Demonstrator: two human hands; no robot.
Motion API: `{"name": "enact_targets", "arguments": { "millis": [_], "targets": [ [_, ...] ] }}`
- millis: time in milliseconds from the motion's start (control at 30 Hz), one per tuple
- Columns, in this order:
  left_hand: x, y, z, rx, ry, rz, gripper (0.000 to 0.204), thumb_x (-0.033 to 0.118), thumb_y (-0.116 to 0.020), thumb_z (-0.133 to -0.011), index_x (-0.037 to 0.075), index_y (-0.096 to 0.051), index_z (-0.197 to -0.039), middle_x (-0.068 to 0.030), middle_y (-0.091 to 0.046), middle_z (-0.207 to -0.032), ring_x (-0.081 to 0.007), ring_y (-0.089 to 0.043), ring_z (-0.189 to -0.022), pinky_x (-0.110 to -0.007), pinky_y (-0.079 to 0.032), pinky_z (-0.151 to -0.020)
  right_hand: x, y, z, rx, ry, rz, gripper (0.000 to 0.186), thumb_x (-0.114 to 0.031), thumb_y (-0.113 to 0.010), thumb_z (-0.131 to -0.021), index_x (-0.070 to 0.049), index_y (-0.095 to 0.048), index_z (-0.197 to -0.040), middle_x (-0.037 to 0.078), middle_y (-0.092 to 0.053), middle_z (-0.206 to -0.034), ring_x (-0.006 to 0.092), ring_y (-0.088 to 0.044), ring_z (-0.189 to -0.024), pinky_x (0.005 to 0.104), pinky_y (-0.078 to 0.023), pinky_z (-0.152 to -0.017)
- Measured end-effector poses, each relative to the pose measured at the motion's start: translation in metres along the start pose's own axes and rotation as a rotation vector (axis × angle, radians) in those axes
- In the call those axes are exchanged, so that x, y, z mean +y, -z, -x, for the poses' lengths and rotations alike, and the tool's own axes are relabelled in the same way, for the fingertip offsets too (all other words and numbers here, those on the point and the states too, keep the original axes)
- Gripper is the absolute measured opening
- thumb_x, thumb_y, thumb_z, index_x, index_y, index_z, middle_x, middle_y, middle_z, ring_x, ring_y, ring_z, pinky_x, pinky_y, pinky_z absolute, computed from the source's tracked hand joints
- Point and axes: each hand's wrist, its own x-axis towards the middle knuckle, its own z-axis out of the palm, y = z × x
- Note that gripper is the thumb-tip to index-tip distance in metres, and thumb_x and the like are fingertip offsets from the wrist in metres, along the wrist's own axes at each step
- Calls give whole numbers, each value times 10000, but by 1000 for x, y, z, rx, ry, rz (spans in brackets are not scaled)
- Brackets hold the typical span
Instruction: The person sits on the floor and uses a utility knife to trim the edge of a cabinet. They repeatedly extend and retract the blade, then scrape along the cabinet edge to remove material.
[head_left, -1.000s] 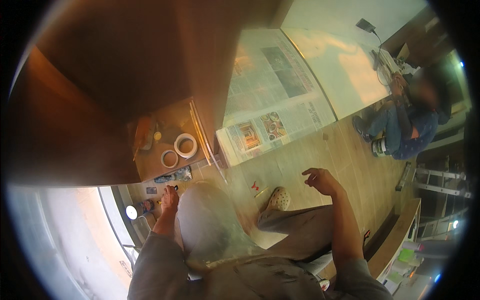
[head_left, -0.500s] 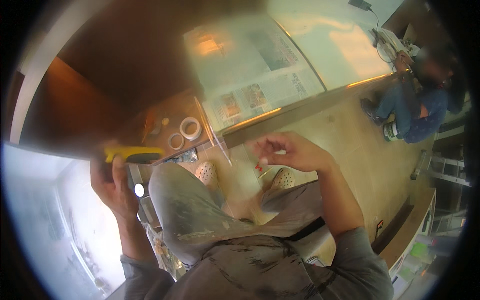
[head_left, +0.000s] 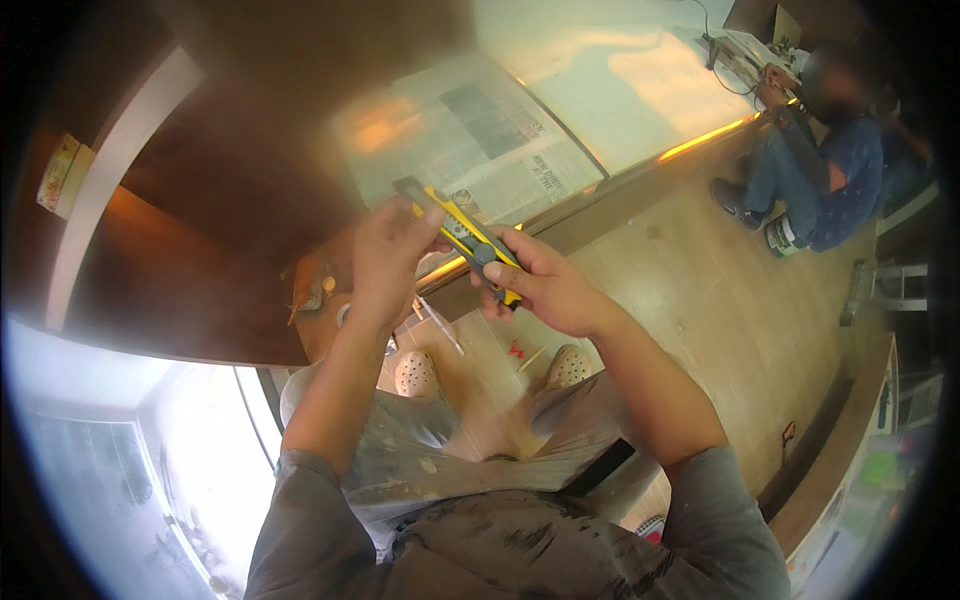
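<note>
right hand (head_left: 545, 285): closed around near end of yellow utility knife (head_left: 462, 236)
left hand (head_left: 390, 258): pinches far end; blade blurred
desk (head_left: 330, 290): mostly hidden by hands

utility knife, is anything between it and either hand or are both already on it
Nothing visible stands between them. The right hand is wrapped around the handle end of the yellow and black utility knife, and the left hand pinches it near the blade end. Both touch it directly, held up in front of the newspaper-covered surface.
</note>
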Motion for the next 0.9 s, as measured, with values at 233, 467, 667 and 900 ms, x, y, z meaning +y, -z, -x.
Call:
{"name": "enact_targets", "arguments": {
  "millis": [233, 467, 667, 900],
  "targets": [
    [-17, 15, -12, -222, 88, 61, 214, 82, -781, -971, -40, -709, -1132, -119, -745, -1040, -180, -714, -922, -329, -608, -846, 8, 14, 1, 14, 24, -77, 424, -296, -574, -1118, -61, -480, -1459, 28, -617, -975, 83, -504, -684, 246, -436, -618],
    [-18, 31, -18, -200, 137, 121, 185, 18, -759, -969, -50, -705, -1132, -136, -750, -1062, -193, -734, -956, -334, -632, -882, 3, 8, -14, 64, -15, -96, 334, -318, -560, -1125, -59, -519, -1332, 15, -578, -875, 72, -472, -614, 230, -388, -540],
    [-18, 32, -14, -232, 118, 128, 176, -21, -751, -962, -61, -703, -1126, -143, -750, -1075, -193, -736, -968, -333, -640, -897, 1, 3, -15, 125, -70, -148, 337, -315, -589, -1115, -63, -539, -1332, 10, -568, -827, 60, -437, -589, 216, -361, -521],
    [-16, 21, -10, -240, 143, 154, 166, -15, -754, -965, -63, -703, -1114, -138, -746, -1086, -179, -733, -971, -315, -634, -903, 1, 3, -8, 170, -51, -132, 308, -279, -607, -1108, -56, -572, -1318, 9, -574, -796, 54, -431, -598, 212, -348, -519]
  ]
}}
